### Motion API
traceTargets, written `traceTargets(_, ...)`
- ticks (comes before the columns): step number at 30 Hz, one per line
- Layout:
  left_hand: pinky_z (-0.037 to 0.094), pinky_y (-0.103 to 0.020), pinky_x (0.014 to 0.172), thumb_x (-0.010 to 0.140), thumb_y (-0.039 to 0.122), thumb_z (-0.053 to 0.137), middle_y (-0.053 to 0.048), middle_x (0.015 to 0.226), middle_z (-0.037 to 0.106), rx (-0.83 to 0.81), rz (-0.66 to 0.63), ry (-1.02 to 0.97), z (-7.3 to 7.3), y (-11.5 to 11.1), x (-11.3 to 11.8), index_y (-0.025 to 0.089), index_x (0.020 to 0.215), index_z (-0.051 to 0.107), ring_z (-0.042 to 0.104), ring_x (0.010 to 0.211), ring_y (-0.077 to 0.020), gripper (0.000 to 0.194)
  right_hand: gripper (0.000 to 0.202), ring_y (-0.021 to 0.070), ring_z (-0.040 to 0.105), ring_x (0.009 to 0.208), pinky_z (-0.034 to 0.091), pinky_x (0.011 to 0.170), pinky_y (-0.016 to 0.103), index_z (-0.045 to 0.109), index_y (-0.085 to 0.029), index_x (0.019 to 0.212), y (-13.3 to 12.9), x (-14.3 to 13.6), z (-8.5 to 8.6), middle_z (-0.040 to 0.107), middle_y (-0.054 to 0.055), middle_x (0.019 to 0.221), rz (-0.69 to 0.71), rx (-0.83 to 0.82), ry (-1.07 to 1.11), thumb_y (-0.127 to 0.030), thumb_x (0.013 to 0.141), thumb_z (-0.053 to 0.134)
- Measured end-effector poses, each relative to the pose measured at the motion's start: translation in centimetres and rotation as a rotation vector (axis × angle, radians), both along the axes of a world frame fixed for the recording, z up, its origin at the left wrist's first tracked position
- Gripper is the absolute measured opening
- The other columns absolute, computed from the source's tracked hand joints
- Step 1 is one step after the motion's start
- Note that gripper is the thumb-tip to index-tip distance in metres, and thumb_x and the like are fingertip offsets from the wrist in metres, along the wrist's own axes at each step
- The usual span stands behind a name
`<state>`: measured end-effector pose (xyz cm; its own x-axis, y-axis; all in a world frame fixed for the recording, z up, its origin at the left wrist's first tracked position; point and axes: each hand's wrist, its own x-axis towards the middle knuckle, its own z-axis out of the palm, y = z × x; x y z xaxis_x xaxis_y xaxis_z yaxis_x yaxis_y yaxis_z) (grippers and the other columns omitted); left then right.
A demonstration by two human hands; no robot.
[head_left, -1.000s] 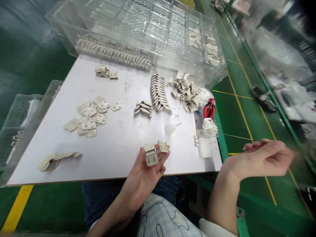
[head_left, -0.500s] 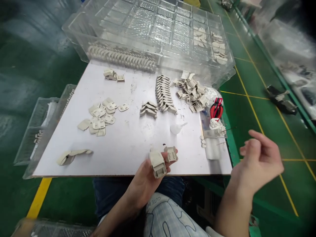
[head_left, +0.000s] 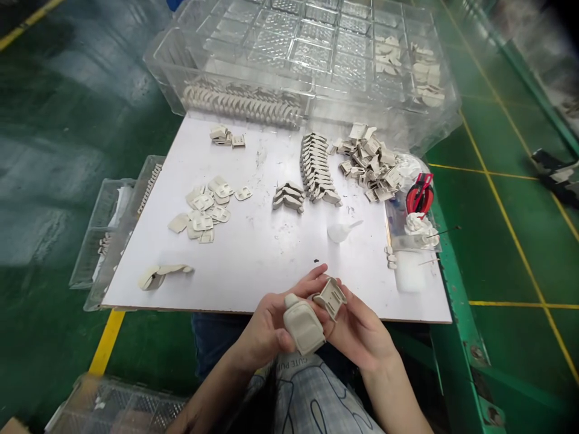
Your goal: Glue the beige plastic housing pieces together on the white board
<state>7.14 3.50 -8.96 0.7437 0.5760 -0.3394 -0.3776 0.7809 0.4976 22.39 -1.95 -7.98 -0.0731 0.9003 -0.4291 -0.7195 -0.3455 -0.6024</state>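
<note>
1. Beige and smooth-faced, the rounded block (head_left: 304,327) is in the left hand (head_left: 266,330), its thumb pressed to the block's side, over the middle of the surface's near edge.
2. The right hand (head_left: 362,334) pinches a beige slotted piece (head_left: 332,298) between thumb and fingers, just beside the block; whether the left fingers behind also support that piece, I cannot tell.
3. The two hands are close together, some left-hand fingers stretched out past the slotted piece.
4. On the white surface (head_left: 253,265), a long bent part (head_left: 165,276) lies near the near left corner.
5. Farther in, toward the left edge, flat plates (head_left: 203,220) overlap in a loose pile, and a small cluster of parts (head_left: 221,136) lies near the far left corner.
6. Around the middle, a short stack of angled pieces (head_left: 288,199) lies just beside a longer row of similar pieces (head_left: 316,169) running toward the far edge.
7. Near the far right corner is a jumbled heap of small parts (head_left: 373,166).
8. Between the longer row and the near edge, a translucent bottle (head_left: 339,232) with a thin spout points toward the right edge.
9. Along that right edge are a red-and-black tool (head_left: 420,196) and, nearer the near right corner, a white block (head_left: 410,272).
10. Across the far edge, a clear compartment tray (head_left: 357,99) holds more beige pieces.
</note>
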Motion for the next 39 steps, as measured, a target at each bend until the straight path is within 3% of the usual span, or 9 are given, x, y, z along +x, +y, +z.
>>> traceTargets(3, 0.04, -0.048, 0.11, 0.058, 0.044, 0.093, -0.019, 0.133, 0.067, 0.092, -0.006, 0.013, 0.6, 0.4, 0.4, 0.016, 0.08, 0.083, 0.047, 0.137, -0.0453, 0.037, 0.043, 0.015, 0.06, 0.066, 0.053, 0.059, 0.028, 0.071, -0.022, 0.095, 0.0, 0.7, 0.3, 0.065, 0.003, 0.078, -0.01, 0.059, -0.036, -0.062, 0.079, 0.073)
traceTargets(6, 0.043, -0.036, 0.107, 0.061, 0.055, 0.089, -0.012, 0.137, 0.065, 0.103, 0.198, 0.079, 0.8, 0.4, 1.2, 0.018, 0.087, 0.083, 0.053, 0.132, -0.0354, 0.046, 0.048, 0.0164, 0.06, 0.075, 0.055, 0.067, 0.03, 0.073, -0.024, 0.108, -0.3, 1.2, 0.4, 0.066, 0.004, 0.087, -0.153, 0.11, -0.296, -0.059, 0.076, 0.077)
traceTargets(8, 0.046, -0.028, 0.097, 0.063, 0.053, 0.089, -0.008, 0.117, 0.073, 0.009, 0.386, 0.143, 0.5, 0.3, 1.8, 0.021, 0.091, 0.082, 0.062, 0.114, -0.0252, 0.043, 0.04, 0.0175, 0.061, 0.086, 0.054, 0.077, 0.031, 0.072, -0.027, 0.114, -0.5, 1.2, 0.4, 0.065, 0.004, 0.097, -0.235, 0.155, -0.575, -0.047, 0.08, 0.078)
traceTargets(10, 0.047, -0.025, 0.09, 0.064, 0.048, 0.09, -0.004, 0.094, 0.076, -0.1, 0.495, 0.185, 0.2, 0.1, 2.2, 0.021, 0.094, 0.081, 0.066, 0.096, -0.0186, 0.042, 0.03, 0.0184, 0.06, 0.094, 0.053, 0.083, 0.032, 0.073, -0.03, 0.114, -0.7, 0.9, 0.4, 0.063, 0.005, 0.103, -0.257, 0.225, -0.837, -0.034, 0.084, 0.076)
traceTargets(15, 0.047, -0.026, 0.085, 0.059, 0.047, 0.093, -0.002, 0.086, 0.077, -0.144, 0.512, 0.227, 0.0, 0.0, 2.5, 0.02, 0.094, 0.08, 0.066, 0.086, -0.016, 0.047, 0.035, 0.018, 0.058, 0.095, 0.052, 0.083, 0.032, 0.069, -0.033, 0.119, -0.4, -0.1, 0.3, 0.06, 0.003, 0.101, -0.212, 0.354, -1.158, -0.022, 0.086, 0.073)
traceTargets(23, 0.049, -0.021, 0.075, 0.062, 0.05, 0.091, 0.001, 0.082, 0.078, -0.058, 0.474, 0.198, -0.5, -0.2, 2.7, 0.022, 0.094, 0.08, 0.067, 0.078, -0.0107, 0.044, 0.035, 0.0161, 0.06, 0.095, 0.053, 0.084, 0.029, 0.066, -0.032, 0.122, 0.4, -0.5, 0.4, 0.062, 0.002, 0.102, -0.151, 0.388, -1.212, -0.023, 0.088, 0.072)
traceTargets(33, 0.054, -0.023, 0.086, 0.065, 0.038, 0.092, -0.002, 0.094, 0.081, 0.056, 0.381, 0.252, -0.6, 0.1, 1.9, 0.021, 0.102, 0.079, 0.073, 0.091, -0.0151, 0.042, 0.031, 0.0143, 0.058, 0.093, 0.05, 0.082, 0.027, 0.066, -0.033, 0.118, 0.4, 0.0, 0.4, 0.061, 0.0, 0.101, -0.1, 0.382, -1.207, -0.022, 0.09, 0.07)
traceTargets(39, 0.059, -0.023, 0.086, 0.078, 0.031, 0.084, -0.002, 0.101, 0.081, 0.239, 0.422, 0.34, -0.6, 0.0, 1.9, 0.022, 0.111, 0.073, 0.075, 0.095, -0.0158, 0.036, 0.025, 0.0136, 0.06, 0.09, 0.05, 0.082, 0.025, 0.066, -0.03, 0.109, 0.7, -0.1, 0.3, 0.064, -0.001, 0.095, -0.085, 0.282, -1.171, -0.026, 0.086, 0.075)
